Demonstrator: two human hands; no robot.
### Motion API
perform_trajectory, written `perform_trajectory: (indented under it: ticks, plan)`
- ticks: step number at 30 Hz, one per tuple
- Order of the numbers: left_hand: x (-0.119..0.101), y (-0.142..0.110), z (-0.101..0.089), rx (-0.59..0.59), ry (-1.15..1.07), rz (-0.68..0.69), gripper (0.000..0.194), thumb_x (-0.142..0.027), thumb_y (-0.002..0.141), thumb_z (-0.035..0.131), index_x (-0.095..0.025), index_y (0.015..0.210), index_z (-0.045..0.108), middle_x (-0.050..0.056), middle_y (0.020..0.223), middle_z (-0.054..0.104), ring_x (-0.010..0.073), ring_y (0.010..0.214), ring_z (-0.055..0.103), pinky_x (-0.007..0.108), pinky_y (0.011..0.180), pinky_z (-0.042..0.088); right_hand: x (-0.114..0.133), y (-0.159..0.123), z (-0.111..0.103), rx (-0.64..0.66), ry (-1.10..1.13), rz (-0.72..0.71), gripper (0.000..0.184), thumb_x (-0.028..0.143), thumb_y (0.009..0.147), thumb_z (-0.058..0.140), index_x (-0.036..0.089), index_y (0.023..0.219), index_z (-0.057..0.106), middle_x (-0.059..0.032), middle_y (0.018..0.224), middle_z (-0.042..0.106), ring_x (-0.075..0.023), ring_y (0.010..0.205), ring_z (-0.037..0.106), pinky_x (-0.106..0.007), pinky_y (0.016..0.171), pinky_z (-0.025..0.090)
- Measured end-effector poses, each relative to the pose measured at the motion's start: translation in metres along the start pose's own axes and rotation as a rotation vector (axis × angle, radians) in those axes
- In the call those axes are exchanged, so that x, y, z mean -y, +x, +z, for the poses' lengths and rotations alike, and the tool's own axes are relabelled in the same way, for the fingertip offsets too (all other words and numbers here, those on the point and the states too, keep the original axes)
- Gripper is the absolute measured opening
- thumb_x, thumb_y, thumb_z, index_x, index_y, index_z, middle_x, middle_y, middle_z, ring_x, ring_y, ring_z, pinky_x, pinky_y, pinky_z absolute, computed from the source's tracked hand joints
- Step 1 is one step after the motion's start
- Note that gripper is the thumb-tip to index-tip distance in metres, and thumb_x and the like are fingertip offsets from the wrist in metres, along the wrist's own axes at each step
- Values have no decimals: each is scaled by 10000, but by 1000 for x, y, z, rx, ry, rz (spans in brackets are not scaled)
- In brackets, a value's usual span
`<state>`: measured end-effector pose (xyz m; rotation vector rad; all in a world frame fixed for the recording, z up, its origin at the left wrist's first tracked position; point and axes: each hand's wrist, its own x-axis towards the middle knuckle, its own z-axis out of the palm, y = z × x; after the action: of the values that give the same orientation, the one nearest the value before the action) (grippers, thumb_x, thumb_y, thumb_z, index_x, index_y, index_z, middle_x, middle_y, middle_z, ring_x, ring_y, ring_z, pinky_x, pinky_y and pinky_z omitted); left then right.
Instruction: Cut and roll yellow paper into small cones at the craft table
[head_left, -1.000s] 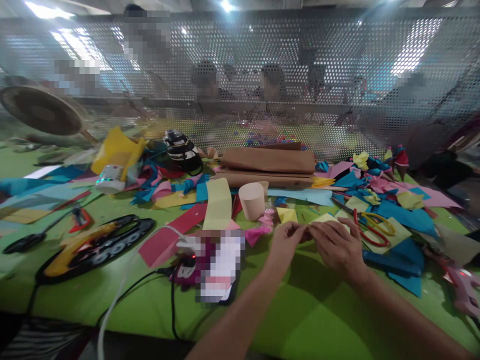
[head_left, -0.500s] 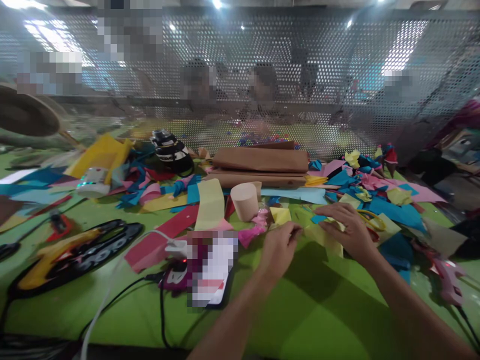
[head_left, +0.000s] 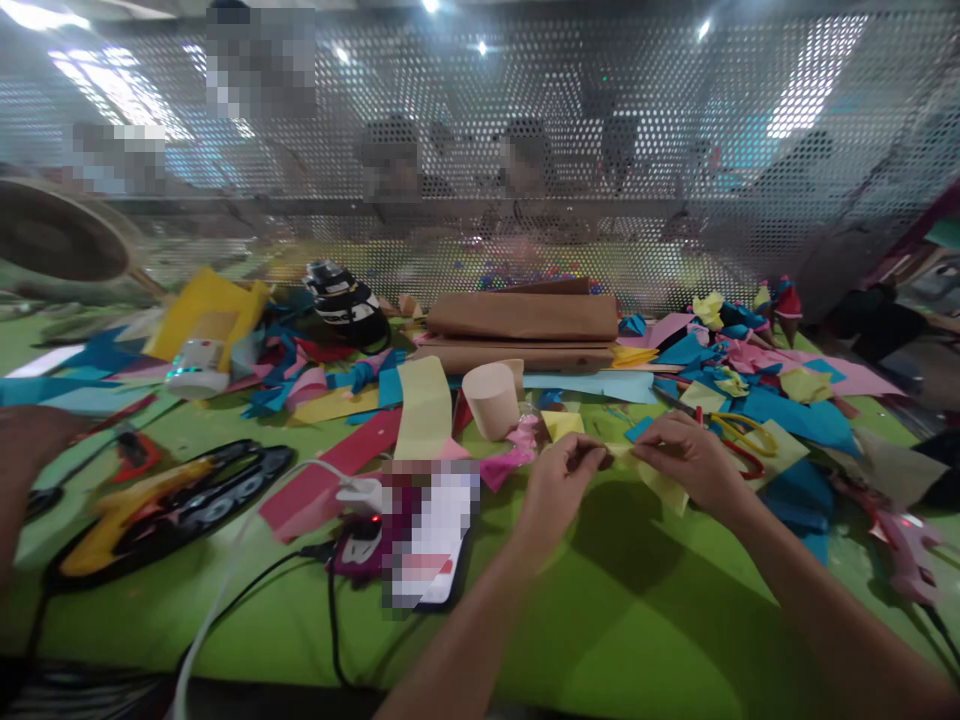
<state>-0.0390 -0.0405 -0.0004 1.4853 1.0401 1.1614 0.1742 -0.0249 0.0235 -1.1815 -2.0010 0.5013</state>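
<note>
A small strip of yellow paper (head_left: 619,451) stretches between my hands above the green table. The fingertips of my left hand (head_left: 559,490) are pinched on its left end. At the other end, my right hand (head_left: 690,462) has thumb and fingers closed on it. Beneath my right hand shows a pale yellow paper piece (head_left: 666,490); whether it joins the strip I cannot tell. Left of my left hand lie a twisted pink paper piece (head_left: 510,458) and a cream paper roll (head_left: 490,401). Yellow-handled scissors (head_left: 754,436) lie right of my right hand.
A phone (head_left: 439,540) and a purple power strip (head_left: 360,550) with cables lie left of my forearm. Another person's arm (head_left: 30,460) enters at the left. A pink glue gun (head_left: 904,550) lies right. Folded brown paper (head_left: 521,320) and coloured scraps spread behind.
My right hand's fingers have closed from apart into a pinch on the yellow strip. My left hand has barely moved. Another person's arm has come in at the left edge.
</note>
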Motion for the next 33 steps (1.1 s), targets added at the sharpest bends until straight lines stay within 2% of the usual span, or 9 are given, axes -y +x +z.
perform_trajectory:
  ticks: [6, 16, 33]
  plan:
    - [3, -1, 6, 6, -46, -75, 140, -299, 859, 662, -159, 868, 665, 69, 850, 732, 181, 793, 676, 298, 755, 526, 2, 0, 4, -48, -15, 0, 254, 407, 901, 654, 229, 728, 710, -29, 677, 674, -222, 750, 582, -342, 694, 441]
    - [4, -1, 7, -2, -134, -79, 99, -253, 857, 651, -154, 858, 649, 63, 839, 727, 171, 784, 682, 300, 758, 532, 3, -2, 8, -66, -39, 11, 277, 445, 909, 635, 236, 751, 723, -34, 707, 682, -230, 777, 617, -354, 692, 481]
    - [3, -1, 7, -83, 2, -17, 56, -218, 850, 627, -164, 837, 637, 39, 819, 677, 160, 771, 632, 277, 728, 506, 1, -3, 11, -25, -38, -19, 242, 406, 927, 625, 245, 774, 721, -29, 725, 685, -233, 791, 622, -355, 709, 475]
